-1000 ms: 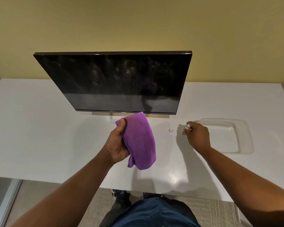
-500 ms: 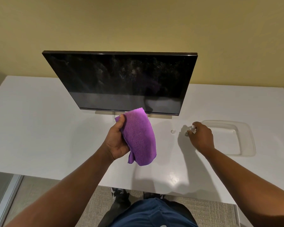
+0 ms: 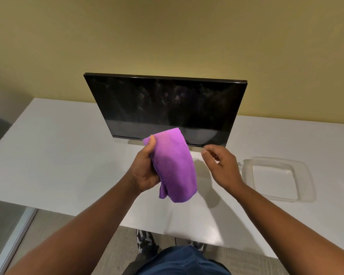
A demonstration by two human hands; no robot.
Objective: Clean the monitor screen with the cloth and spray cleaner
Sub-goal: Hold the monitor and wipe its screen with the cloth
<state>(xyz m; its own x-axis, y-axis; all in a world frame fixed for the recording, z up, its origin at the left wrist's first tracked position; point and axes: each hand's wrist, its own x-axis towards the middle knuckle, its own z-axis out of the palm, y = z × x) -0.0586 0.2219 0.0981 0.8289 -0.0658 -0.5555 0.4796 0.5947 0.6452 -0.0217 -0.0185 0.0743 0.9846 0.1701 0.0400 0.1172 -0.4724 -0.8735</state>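
monitor [image 3: 165, 108] stands on the white desk [image 3: 48, 155], its dark screen mottled with smears, its stand hidden behind the purple cloth [image 3: 173, 165] (folded, hanging) gripped by the left hand [image 3: 145, 171]. right hand [image 3: 220, 165] hovers, fingers loosely curled, holding nothing; a small blurred item is half hidden behind it.

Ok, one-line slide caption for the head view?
Left hand grips purple cloth before smudged monitor; empty right hand hovers beside it.
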